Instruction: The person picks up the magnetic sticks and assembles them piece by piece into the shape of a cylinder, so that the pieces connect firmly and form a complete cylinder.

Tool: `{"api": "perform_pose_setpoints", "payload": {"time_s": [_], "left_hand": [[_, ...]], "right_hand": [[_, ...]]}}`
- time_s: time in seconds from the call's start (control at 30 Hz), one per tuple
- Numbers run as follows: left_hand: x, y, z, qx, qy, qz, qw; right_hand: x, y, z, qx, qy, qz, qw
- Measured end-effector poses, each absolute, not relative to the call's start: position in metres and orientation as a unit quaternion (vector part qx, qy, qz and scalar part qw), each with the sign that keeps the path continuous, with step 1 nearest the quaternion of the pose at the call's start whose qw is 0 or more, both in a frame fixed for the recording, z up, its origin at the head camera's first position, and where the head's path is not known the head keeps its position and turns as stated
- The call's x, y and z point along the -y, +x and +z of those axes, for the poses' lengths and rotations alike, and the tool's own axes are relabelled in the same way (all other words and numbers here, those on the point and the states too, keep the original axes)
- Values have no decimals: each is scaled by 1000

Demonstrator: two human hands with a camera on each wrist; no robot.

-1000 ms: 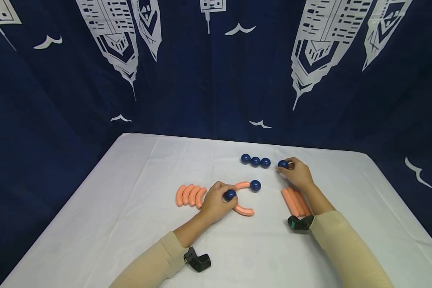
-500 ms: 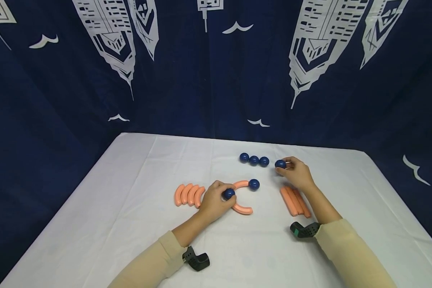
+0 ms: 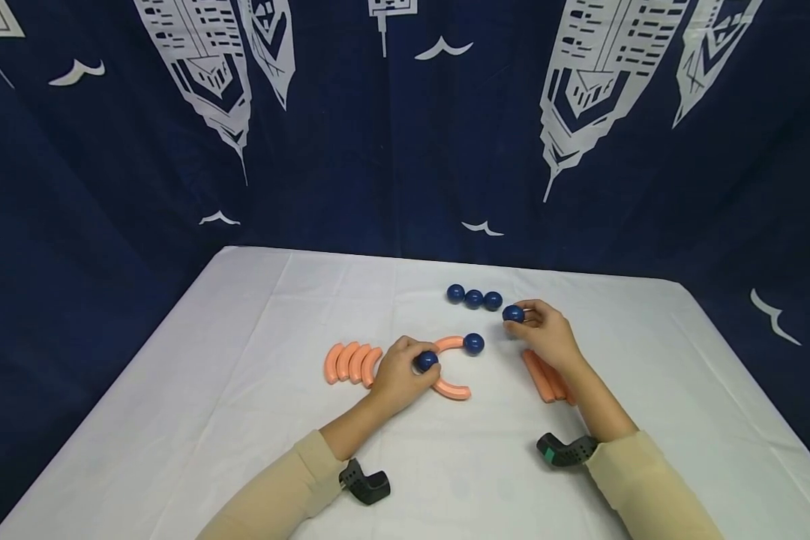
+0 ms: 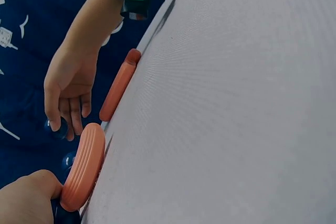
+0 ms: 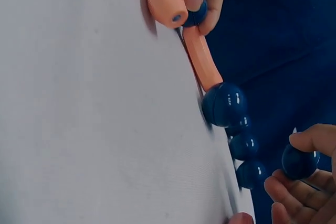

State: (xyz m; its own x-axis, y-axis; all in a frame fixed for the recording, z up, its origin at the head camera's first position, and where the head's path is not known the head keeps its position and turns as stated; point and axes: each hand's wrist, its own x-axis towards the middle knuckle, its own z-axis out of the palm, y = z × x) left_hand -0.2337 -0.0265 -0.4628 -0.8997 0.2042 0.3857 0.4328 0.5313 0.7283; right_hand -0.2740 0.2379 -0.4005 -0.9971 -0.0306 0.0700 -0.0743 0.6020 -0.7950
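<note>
Head: left hand (image 3: 400,375) pinches blue ball (image 3: 427,361), set between two orange curves (image 3: 451,390); right hand (image 3: 550,335) grips another ball (image 3: 513,314) near three-ball row (image 3: 474,299). Left wrist: grooves (image 4: 86,163) show on near curve; left-held ball mostly hidden. Right wrist: hole (image 5: 177,18) visible in curve end, unseen from head.

We see a white-covered table (image 3: 209,375) across the frame's lower half. On it we find three balls (image 3: 474,299) in a row right of centre, four arcs (image 3: 355,361) side by side left of centre, two more arcs (image 3: 452,392) near the middle, the upper touching a ball (image 3: 473,344), and sticks (image 3: 538,376), partly hidden, further right.
</note>
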Motion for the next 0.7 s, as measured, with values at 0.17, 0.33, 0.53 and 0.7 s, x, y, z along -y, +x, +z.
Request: {"api": "perform_pose_setpoints", "payload": {"time_s": [0.17, 0.33, 0.53, 0.7], "left_hand": [[26, -233, -462, 863, -184, -452, 127], [26, -232, -462, 862, -186, -453, 130], [25, -233, -461, 864, -180, -454, 124], [25, -233, -460, 866, -178, -451, 123]], "right_hand": [[-233, -268, -403, 885, 34, 464, 17], [-229, -261, -406, 884, 46, 464, 20], [-224, -253, -406, 880, 60, 470, 24], [-221, -247, -406, 877, 64, 475, 22]]}}
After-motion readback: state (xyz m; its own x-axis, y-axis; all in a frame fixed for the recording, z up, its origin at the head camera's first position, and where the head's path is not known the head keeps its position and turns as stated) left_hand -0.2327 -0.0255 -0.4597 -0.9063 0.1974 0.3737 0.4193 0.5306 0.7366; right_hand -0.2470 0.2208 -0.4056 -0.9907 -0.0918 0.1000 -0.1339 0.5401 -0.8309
